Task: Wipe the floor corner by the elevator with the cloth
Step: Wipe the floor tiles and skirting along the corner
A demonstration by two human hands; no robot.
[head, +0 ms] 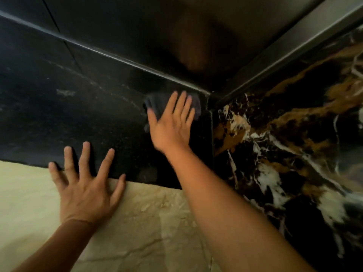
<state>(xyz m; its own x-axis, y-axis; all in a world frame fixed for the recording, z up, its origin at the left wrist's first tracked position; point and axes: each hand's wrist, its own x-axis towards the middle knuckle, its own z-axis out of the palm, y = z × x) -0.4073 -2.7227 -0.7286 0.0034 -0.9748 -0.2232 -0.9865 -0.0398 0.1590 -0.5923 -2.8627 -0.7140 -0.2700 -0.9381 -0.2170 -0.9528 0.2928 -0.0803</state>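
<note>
A dark grey cloth lies flat on the black stone floor strip, close to the corner where the metal elevator sill meets the wall. My right hand presses down on the cloth with its fingers spread flat, covering most of it; only the cloth's far and left edges show. My left hand rests palm down with fingers splayed, across the seam between the black strip and the beige floor tile. It holds nothing.
A metal threshold rail runs along the far side of the black strip. A black, brown and white veined marble wall rises on the right, edged by a steel frame. Dark elevator door surface fills the top.
</note>
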